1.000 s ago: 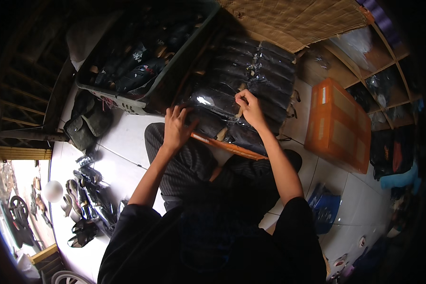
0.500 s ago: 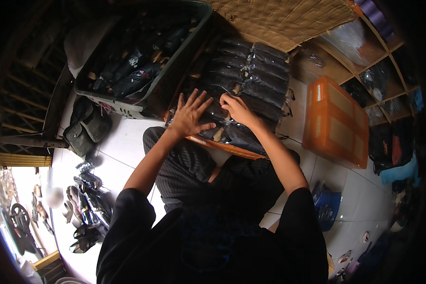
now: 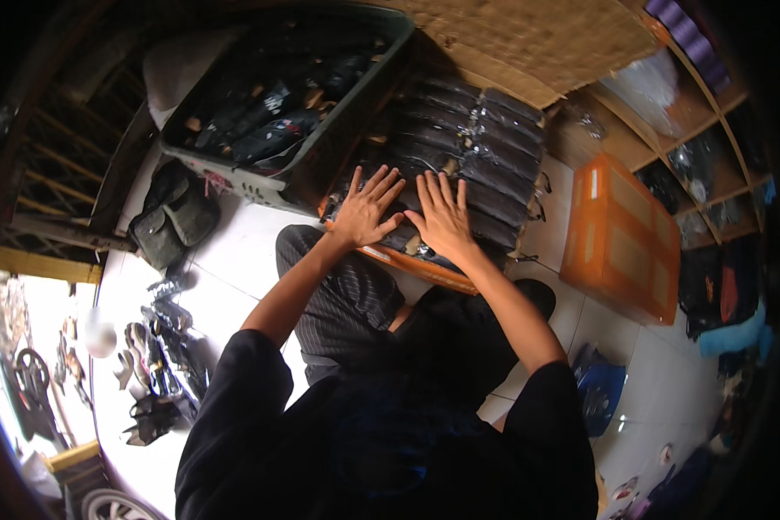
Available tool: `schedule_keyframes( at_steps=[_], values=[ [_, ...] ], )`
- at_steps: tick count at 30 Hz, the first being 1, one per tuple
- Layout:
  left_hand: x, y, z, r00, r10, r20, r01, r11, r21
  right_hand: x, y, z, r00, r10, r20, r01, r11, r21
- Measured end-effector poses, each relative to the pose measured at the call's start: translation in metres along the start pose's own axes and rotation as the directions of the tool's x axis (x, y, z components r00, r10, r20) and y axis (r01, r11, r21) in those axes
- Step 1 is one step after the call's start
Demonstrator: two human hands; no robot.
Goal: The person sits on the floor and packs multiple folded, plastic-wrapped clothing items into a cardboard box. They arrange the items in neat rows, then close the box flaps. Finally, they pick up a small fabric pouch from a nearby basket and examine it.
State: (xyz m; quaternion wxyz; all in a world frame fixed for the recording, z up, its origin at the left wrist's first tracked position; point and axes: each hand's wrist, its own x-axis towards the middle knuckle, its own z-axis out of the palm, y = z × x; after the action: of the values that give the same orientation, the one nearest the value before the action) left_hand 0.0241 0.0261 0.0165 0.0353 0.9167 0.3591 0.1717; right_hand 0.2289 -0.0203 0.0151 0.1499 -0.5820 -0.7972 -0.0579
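Note:
Both palms press down, fingers spread, on rows of dark, long packages (image 3: 501,160) wrapped in shiny clear plastic. My left hand (image 3: 368,210) rests on their near left part. Beside it, my right hand (image 3: 443,213) lies flat nearer the middle, the two thumbs almost meeting. Tan bits show at some package ends. The rows fill a low orange container (image 3: 420,269), whose near edge runs just in front of my crossed legs. What the packages hold cannot be made out.
A dark green crate (image 3: 273,184) full of black wrapped things stands at the back left. Cardboard (image 3: 529,48) rises behind the rows. To the right are an orange box (image 3: 620,243) and wooden shelves (image 3: 711,108). A grey-green bag (image 3: 175,221) lies left on the tiled floor.
My right hand has gone from closed fingers at the packages to lying flat with its fingers spread. My left hand stays flat on them. The whole view has shifted slightly.

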Motion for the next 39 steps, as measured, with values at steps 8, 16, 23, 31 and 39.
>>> schedule_keyframes(
  at_steps=[8,16,23,31,39],
  values=[
    [-0.161,0.002,-0.029,0.712,-0.569,-0.412,0.504,0.822,-0.265,-0.037,-0.049,-0.028,0.996,0.027,0.081,-0.033,0.996,0.077],
    [-0.432,-0.119,-0.04,0.191,-0.878,-0.438,0.974,0.224,-0.026,-0.025,-0.122,-0.037,0.998,-0.065,-0.001,0.061,0.934,0.352],
    [-0.467,-0.267,-0.029,-0.222,-0.975,0.013,0.819,-0.194,-0.54,-0.02,-0.167,-0.033,0.985,-0.172,0.014,0.148,0.887,0.438],
    [-0.468,-0.31,-0.004,-0.45,-0.885,0.123,0.359,-0.305,-0.882,-0.03,-0.166,-0.031,0.994,-0.104,0.032,0.078,0.887,0.455],
    [-0.422,-0.123,0.034,0.001,-0.951,-0.31,0.937,0.109,-0.331,-0.035,-0.197,-0.018,0.99,-0.129,0.061,0.07,0.81,0.583]
  ],
)
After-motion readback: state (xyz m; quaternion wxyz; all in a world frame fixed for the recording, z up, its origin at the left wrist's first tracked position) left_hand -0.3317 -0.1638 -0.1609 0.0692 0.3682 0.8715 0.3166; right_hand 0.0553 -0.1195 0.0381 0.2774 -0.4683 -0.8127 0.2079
